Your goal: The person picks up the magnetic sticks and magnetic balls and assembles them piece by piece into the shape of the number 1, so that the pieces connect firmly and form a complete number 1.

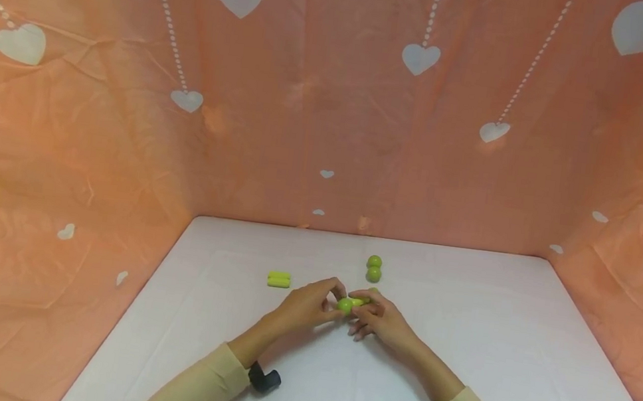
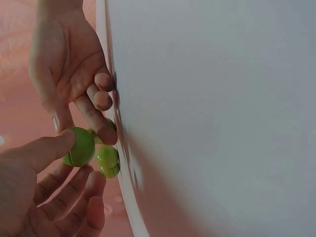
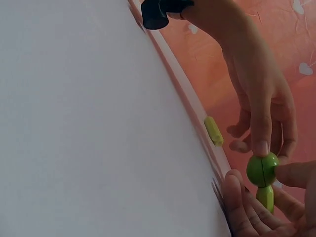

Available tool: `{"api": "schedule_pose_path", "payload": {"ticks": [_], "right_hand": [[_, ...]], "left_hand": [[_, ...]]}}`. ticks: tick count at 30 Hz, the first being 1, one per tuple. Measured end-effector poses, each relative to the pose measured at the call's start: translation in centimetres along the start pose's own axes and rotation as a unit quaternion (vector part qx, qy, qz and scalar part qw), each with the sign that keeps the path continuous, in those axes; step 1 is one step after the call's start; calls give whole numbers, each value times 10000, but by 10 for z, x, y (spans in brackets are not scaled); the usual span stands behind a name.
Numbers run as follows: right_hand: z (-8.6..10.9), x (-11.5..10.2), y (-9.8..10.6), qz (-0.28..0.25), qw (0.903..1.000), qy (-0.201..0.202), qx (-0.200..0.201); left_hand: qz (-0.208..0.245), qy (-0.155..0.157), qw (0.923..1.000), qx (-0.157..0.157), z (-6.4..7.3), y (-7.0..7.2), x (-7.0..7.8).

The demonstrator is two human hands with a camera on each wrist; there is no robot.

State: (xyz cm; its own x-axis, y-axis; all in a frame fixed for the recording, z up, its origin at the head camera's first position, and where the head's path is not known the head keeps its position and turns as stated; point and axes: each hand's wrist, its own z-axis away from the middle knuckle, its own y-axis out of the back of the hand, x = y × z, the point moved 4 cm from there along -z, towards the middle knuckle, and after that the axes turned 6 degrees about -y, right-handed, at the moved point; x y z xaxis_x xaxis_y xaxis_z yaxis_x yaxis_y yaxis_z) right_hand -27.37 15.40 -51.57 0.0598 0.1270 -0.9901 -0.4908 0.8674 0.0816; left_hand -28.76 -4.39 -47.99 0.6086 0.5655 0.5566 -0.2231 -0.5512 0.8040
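Observation:
My left hand (image 1: 308,304) pinches a glossy green ball (image 1: 345,306) between thumb and fingers. A short yellow-green rod (image 3: 265,198) meets that ball, end on. My right hand (image 1: 387,322) holds the rod, and its thumb touches the ball in the right wrist view. A thin dark seam runs across the ball (image 3: 262,169). Behind the right fingers another bit of green (image 1: 373,290) peeks out, mostly hidden; I cannot tell whether it joins the rod. Both hands are just above the white table, close together.
Two more green balls (image 1: 373,274) sit one behind the other beyond the hands. To the left, two yellow-green rods (image 1: 278,283) lie side by side on the white table (image 1: 492,328). Orange cloth (image 1: 330,128) with white hearts encloses the back and sides.

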Motion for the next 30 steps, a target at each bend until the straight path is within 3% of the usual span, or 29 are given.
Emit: {"api": "schedule_pose_path", "payload": {"ticks": [6, 14, 24, 30], "right_hand": [[-1, 1, -4, -296, 9993, -155, -166], [-1, 2, -2, -321, 9993, -166, -3], [-2, 2, -2, -456, 9985, -155, 266], [-4, 4, -2, -558, 9974, -69, 454]], "left_hand": [[-92, 77, 9999, 69, -1, -1, 4], [-95, 251, 9996, 54, 0, 4, 1], [-168, 585, 9979, 199, 16, 23, -19], [-464, 679, 9961, 309, 26, 35, -32]]}}
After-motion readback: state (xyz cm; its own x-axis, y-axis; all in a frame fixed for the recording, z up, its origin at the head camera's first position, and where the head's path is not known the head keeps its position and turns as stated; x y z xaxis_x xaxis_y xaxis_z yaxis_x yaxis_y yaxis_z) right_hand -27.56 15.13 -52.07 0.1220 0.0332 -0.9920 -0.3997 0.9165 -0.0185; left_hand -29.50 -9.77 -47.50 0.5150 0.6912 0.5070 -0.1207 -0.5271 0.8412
